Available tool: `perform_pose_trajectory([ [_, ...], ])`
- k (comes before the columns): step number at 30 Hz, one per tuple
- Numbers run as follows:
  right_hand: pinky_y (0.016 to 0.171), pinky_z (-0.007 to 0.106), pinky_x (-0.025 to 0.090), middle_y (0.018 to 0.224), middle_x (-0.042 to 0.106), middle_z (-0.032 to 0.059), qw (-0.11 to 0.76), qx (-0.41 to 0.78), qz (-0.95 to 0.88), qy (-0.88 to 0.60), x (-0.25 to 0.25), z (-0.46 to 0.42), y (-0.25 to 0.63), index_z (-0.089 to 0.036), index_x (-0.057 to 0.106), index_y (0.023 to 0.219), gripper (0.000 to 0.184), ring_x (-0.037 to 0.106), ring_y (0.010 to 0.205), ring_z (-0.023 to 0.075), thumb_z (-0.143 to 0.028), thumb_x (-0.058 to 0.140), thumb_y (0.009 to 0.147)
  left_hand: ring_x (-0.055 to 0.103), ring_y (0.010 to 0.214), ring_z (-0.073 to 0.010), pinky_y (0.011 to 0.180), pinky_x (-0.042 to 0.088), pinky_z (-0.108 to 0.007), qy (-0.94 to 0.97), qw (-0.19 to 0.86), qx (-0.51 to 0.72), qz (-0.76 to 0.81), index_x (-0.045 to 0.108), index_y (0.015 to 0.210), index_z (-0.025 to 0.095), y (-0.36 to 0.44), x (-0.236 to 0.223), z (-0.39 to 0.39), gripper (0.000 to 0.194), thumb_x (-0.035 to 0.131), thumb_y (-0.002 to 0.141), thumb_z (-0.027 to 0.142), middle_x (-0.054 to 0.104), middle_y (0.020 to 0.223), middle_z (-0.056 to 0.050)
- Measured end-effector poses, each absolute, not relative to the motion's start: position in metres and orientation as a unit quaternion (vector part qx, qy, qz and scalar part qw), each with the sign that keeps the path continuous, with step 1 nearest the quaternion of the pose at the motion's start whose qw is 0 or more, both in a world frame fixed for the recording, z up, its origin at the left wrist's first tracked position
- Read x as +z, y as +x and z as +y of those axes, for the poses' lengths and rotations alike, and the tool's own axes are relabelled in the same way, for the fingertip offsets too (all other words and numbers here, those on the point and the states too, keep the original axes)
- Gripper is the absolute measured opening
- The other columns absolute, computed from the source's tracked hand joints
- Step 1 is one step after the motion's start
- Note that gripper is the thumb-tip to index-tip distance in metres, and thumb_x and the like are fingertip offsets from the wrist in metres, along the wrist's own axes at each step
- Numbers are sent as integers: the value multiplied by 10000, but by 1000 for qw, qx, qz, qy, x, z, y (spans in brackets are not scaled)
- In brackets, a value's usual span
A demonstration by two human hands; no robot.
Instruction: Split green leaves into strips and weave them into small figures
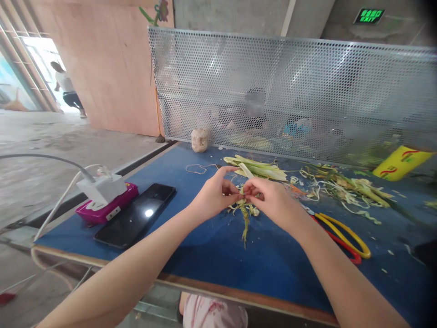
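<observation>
Plant strips (245,218), pinched by left hand (215,195) and right hand (269,197), trailing below both, probably need a light, steady hold.

Close work at the blue table (211,259)

From here I see the left hand (218,193) and right hand (269,196) meeting, both pinching a ragged plant strand (245,223), its tail pointing toward the near edge. Just beyond lie pale green leaves (268,171), with a scatter of scraps (355,187) to their right. Yellow-and-red scissors (358,248) rest by the right forearm. Over on the left, a phone (136,216) lies beside a pink power strip (99,214). A perforated screen (211,77) stands along the far side, a yellow packet (403,162) tilted near it.
</observation>
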State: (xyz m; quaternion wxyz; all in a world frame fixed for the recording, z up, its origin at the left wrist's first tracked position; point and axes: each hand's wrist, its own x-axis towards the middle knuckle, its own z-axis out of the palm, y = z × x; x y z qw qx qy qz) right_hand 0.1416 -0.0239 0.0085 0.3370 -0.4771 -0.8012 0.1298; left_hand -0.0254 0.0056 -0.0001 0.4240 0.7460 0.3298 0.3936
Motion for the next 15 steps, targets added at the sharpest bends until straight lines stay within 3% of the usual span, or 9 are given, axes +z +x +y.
perform_pose_trajectory([
  [6, 605, 268, 496, 688, 611, 0, 365, 109, -777, -502, 7, -25, 136, -185, 555, 763, 181, 601, 632, 138, -29, 516, 682, 547, 576, -102, 538, 394, -210, 741, 422, 407, 327, 372, 1188, 149, -24, 0, 5, 555, 613, 689, 153, 584, 622, 33],
  [10, 607, 280, 519, 667, 647, 24, 390, 176, -725, -540, 7, -25, 135, -164, 598, 755, 168, 624, 620, 154, -34, 536, 668, 571, 603, -102, 571, 414, -211, 746, 383, 425, 339, 358, 1206, 158, -21, 1, 2, 558, 594, 701, 135, 594, 646, 31],
  [15, 582, 298, 503, 651, 674, 30, 374, 131, -724, -565, 6, -25, 134, -173, 648, 692, 166, 636, 605, 176, -35, 559, 661, 591, 642, -99, 614, 425, -203, 774, 313, 432, 341, 329, 1238, 188, -21, 0, -2, 601, 576, 698, 91, 606, 655, 43],
])
